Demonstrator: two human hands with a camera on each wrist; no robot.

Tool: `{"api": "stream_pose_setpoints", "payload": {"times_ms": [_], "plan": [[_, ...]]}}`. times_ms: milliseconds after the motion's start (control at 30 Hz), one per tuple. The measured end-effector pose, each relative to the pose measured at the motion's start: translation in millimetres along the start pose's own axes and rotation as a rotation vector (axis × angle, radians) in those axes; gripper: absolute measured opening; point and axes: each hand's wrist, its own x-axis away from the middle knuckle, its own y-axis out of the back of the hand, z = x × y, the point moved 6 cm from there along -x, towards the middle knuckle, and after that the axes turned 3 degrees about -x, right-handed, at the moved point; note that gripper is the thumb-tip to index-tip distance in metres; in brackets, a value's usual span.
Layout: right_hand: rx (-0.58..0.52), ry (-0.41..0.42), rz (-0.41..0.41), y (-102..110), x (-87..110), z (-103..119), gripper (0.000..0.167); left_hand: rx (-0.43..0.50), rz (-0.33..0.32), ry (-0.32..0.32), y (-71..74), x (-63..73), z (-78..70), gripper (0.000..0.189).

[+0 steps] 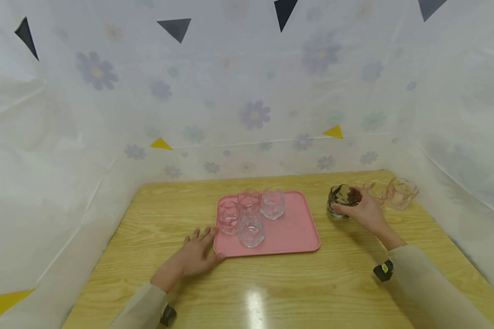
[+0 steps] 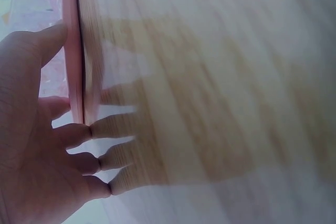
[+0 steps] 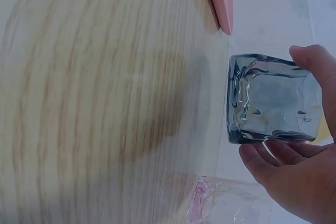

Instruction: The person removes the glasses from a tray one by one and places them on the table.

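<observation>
My right hand [image 1: 367,212] grips a smoky grey glass tumbler [image 1: 338,201], thumb on one side and fingers on the other. In the right wrist view the tumbler [image 3: 273,100] is upright, its base close over the wooden table. At the left end of a pink tray [image 1: 292,228], my left hand [image 1: 194,256] rests with fingers spread, the thumb against the tray's rim. Several tumblers stand on the tray: two pinkish ones, a front pink glass [image 1: 229,218] and a back pink glass [image 1: 249,199], plus a clear glass [image 1: 273,204] and a front clear glass [image 1: 251,232].
Two pale amber-pink glasses, one [image 1: 402,194] at the far right corner and another glass [image 1: 376,189] partly behind my right hand, stand on the wooden table [image 1: 271,283]. White flowered sheeting [image 1: 247,91] encloses the back and both sides.
</observation>
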Motion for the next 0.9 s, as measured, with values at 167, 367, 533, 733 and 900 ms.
{"api": "stream_pose_setpoints", "payload": {"times_ms": [167, 367, 533, 733, 900], "plan": [[0.012, -0.023, -0.012, 1.0, -3.4, -3.6, 0.111, -0.004, -0.005, 0.001, 0.6, 0.6, -0.1, 0.087], [-0.007, -0.040, -0.015, -0.5, -4.9, -8.0, 0.110, -0.003, -0.006, 0.001, -0.2, 0.4, 0.8, 0.088], [0.004, -0.024, -0.039, 0.2, -6.8, -10.3, 0.106, -0.002, -0.007, 0.000, -1.2, -0.3, 1.5, 0.088], [0.016, -0.026, -0.040, 0.9, -9.2, -14.0, 0.106, -0.004, -0.006, 0.002, -2.0, -1.1, 2.1, 0.087], [0.021, -0.030, -0.031, 2.0, -9.8, -15.8, 0.098, -0.002, -0.002, 0.005, -1.9, -1.2, 2.3, 0.088]]}}
